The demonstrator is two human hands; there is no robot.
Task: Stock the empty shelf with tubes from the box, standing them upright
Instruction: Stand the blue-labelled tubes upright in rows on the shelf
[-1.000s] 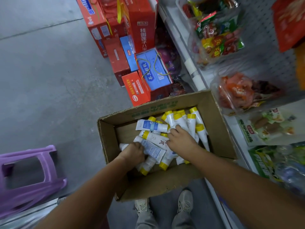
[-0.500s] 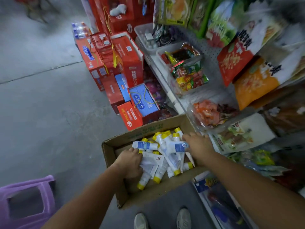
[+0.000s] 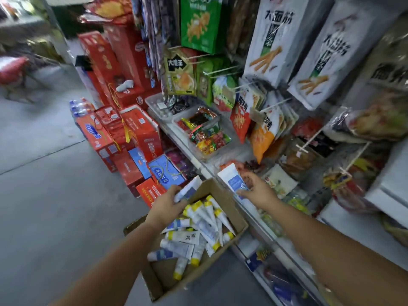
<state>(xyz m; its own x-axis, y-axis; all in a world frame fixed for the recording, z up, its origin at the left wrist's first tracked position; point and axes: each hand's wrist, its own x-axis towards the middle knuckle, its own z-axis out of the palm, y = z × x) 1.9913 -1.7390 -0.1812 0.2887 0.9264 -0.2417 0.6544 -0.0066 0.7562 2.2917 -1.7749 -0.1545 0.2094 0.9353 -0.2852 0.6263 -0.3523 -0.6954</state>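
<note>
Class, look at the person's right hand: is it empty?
No, the right hand grips a white and blue tube just beyond the cardboard box.

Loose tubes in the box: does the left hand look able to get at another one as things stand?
Probably yes, but awkwardly. The left hand hovers right above the open box, with nothing covering the loose tubes. Its fingers grip a tube, so a second grasp looks cramped.
</note>
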